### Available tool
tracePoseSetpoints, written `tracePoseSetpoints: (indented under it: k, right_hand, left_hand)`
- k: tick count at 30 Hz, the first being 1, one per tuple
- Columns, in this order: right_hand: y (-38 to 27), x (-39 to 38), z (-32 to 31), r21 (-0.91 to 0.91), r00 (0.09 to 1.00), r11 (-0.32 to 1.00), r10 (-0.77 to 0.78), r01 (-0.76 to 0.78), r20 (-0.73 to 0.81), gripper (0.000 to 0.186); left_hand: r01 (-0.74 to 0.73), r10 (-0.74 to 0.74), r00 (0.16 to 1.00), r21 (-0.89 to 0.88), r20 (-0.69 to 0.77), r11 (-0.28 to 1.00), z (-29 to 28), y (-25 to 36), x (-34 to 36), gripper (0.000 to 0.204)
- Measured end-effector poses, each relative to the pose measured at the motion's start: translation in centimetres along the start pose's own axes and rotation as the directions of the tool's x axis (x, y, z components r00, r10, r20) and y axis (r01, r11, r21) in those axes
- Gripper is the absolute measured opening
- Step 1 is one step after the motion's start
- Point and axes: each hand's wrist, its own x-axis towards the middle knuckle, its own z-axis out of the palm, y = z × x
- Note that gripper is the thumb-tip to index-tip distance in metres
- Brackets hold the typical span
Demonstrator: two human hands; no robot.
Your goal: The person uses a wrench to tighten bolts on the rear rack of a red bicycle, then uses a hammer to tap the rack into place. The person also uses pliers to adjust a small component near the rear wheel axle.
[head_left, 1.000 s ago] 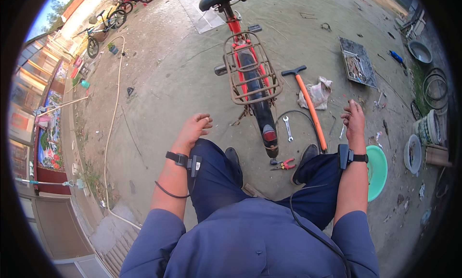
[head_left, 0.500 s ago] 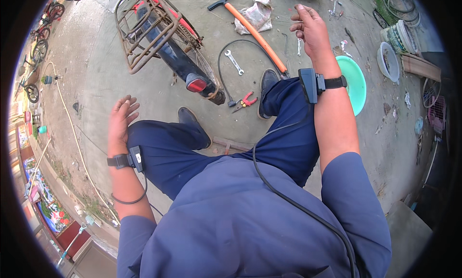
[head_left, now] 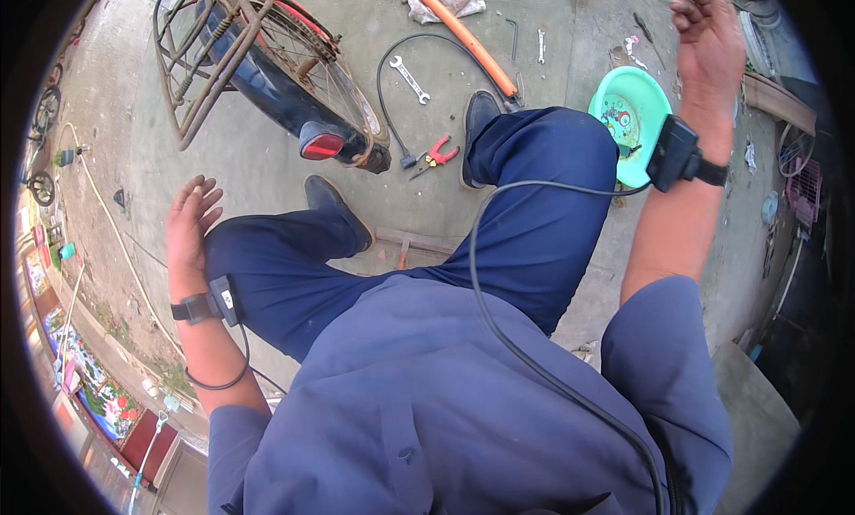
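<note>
My left hand [head_left: 191, 221] is empty beside my left knee, its fingers apart. My right hand [head_left: 711, 56] is stretched out to the far right, past the green basin [head_left: 662, 98], fingers loosely bent and nothing visible in them. The basin stands beside my right knee, with small parts inside. Ahead on the left is the rear of a bicycle [head_left: 283, 101], with a rusty rack [head_left: 207, 92] and a red reflector [head_left: 322, 147]. Red-handled pliers [head_left: 438, 151], an open-end wrench [head_left: 410, 80] and an orange hand pump [head_left: 463, 43] with a black hose lie on the ground.
A hex key [head_left: 513, 39], a smaller wrench [head_left: 541, 46] and a crumpled sack [head_left: 448, 0] lie farther off. Under me is a low wooden stool edge [head_left: 414, 241]. A cable [head_left: 485, 314] runs from my right wrist across my body. A hose [head_left: 116, 208] trails along the left.
My right hand has swung outward to the right, from left of the basin to beyond it. The basin's inside now shows. The view has shifted; my left hand stays open by my knee.
</note>
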Motion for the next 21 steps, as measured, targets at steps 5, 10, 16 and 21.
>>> tracePoseSetpoints:
  k: [5, 10, 16, 21]
  right_hand:
    - [-3.3, 2.0, -8.3, -0.518, 0.989, 0.844, -0.143, 0.142, 0.037, 0.034]
    - [0.6, -1.5, -14.8, -0.864, 0.988, 0.484, -0.015, 0.141, 0.153, 0.034]
    - [12.6, -14.5, -16.8, -0.918, 0.919, 0.393, 0.378, -0.052, 0.11, 0.034]
    - [20.0, -23.9, -15.9, -0.842, 0.712, 0.303, 0.69, -0.447, -0.129, 0.044]
  left_hand:
    - [0.015, -0.015, 1.0, 0.041, 0.001, 0.999, 0.2, 0.2, 0.1, 0.049]
    - [0.026, -0.026, 1.0, 0.091, 0.001, 0.995, 0.9, 0.8, 0.1, 0.05]
    - [0.04, -0.04, 0.999, 0.132, -0.01, 0.99, 1.4, 1.2, 0.2, 0.045]
    - [0.088, -0.086, 0.996, 0.158, -0.023, 0.984, 1.5, 1.2, 0.6, 0.045]
